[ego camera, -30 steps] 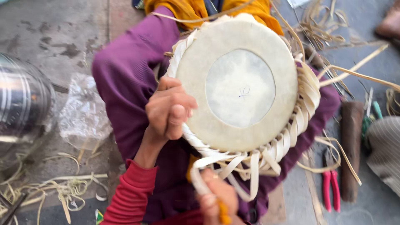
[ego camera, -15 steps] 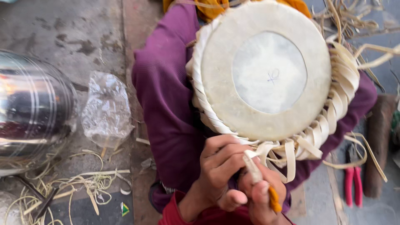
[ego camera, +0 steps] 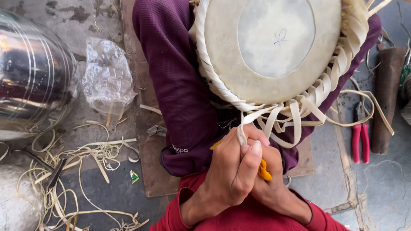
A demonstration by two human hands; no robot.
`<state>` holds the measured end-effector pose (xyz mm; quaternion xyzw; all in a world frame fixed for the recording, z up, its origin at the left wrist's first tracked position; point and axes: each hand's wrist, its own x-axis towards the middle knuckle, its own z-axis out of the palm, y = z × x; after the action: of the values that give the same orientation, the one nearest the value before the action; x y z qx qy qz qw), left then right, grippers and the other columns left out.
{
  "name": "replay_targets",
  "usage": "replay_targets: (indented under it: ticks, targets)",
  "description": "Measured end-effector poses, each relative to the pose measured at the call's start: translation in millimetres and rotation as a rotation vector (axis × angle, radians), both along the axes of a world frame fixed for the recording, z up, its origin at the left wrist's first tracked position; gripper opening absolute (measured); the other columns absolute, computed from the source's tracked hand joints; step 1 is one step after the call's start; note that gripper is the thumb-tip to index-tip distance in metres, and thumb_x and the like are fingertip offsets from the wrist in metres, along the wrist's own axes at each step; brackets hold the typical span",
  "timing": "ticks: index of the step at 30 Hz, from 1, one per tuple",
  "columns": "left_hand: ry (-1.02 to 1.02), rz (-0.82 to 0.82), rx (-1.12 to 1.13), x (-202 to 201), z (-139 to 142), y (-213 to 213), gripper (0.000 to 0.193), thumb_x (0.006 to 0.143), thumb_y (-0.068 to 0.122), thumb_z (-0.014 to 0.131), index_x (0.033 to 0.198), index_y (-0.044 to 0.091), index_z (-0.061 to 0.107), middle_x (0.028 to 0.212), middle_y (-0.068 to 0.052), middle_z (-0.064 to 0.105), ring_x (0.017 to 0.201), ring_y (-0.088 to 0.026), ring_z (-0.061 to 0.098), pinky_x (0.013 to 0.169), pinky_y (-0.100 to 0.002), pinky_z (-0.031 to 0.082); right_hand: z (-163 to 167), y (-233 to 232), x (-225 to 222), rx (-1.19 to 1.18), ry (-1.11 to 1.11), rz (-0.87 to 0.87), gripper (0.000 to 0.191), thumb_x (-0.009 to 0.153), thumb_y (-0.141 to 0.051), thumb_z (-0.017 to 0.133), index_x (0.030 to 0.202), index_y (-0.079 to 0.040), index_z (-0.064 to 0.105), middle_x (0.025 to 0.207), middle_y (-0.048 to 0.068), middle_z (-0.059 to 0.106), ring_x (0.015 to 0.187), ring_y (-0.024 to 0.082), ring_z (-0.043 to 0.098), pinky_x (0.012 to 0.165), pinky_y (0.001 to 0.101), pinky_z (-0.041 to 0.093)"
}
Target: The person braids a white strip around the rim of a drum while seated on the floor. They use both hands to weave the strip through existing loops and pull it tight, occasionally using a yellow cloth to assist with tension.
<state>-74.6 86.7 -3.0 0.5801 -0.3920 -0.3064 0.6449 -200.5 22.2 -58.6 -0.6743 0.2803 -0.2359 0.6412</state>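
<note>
A round drum (ego camera: 274, 47) with a pale skin head and a rim of woven rawhide straps rests on my lap, between purple trouser legs. A loose strap (ego camera: 242, 128) runs from the lacing down into my hands. My left hand (ego camera: 233, 171) is closed around that strap, thumb up. My right hand (ego camera: 274, 182) sits right behind it, pressed against the left, gripping a yellow-handled tool (ego camera: 263, 170) of which only the handle shows. Both hands are just below the drum's near edge.
A shiny steel pot (ego camera: 32, 81) stands at the left, with a crumpled clear plastic bag (ego camera: 107, 79) beside it. Strap scraps (ego camera: 81, 167) litter the floor at lower left. Red-handled pliers (ego camera: 361, 134) and a brown wooden tool (ego camera: 387, 94) lie at the right.
My left hand came off the drum's side and down to join my right hand on the strap. The view has shifted, so the drum sits higher and further right.
</note>
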Motion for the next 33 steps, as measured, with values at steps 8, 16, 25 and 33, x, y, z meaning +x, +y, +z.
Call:
replay_targets:
  ticks: [8,16,25,33]
  targets:
    - [-0.119,0.054,-0.083,13.7,-1.4,-11.7,0.015,0.097,0.012,0.058,0.095,0.005,0.07,0.098,-0.009,0.072,0.101,-0.027,0.067,0.083,-0.036,0.051,1.5,-21.6,5.6,-0.838,-0.1,-0.083,0.017,0.107,-0.016,0.053,0.105,0.001,0.055,0.094,0.017,0.067,0.08,0.031,0.069,0.073,0.0333,0.055]
    - [-0.564,0.431,0.053,61.8,-5.5,-9.5,0.008,0.1,0.003,0.074,0.106,0.001,0.068,0.108,-0.012,0.07,0.104,-0.021,0.071,0.094,-0.028,0.056,-8.0,-41.2,-74.6,-0.728,0.108,-1.021,0.026,0.124,-0.018,0.045,0.117,0.004,0.055,0.112,0.013,0.063,0.097,0.019,0.059,0.094,0.03,0.052]
    - [0.067,0.055,-0.07,44.0,-21.5,-29.3,0.013,0.096,0.016,0.07,0.104,0.01,0.06,0.081,-0.003,0.07,0.079,-0.019,0.069,0.087,-0.032,0.054,-38.5,-114.8,-53.8,-0.144,-0.043,-0.736,0.024,0.112,-0.017,0.048,0.129,-0.004,0.059,0.117,0.008,0.072,0.107,0.014,0.067,0.097,0.0292,0.055]
    - [-0.549,0.024,-0.03,68.3,8.5,-2.8,0.039,0.081,0.028,0.081,0.105,0.005,0.059,0.08,-0.001,0.064,0.096,-0.027,0.069,0.081,-0.038,0.055,9.6,-69.5,-30.4,-0.224,0.051,-0.411,0.021,0.112,-0.019,0.053,0.118,-0.003,0.065,0.099,0.005,0.07,0.094,0.01,0.065,0.083,0.0256,0.052]
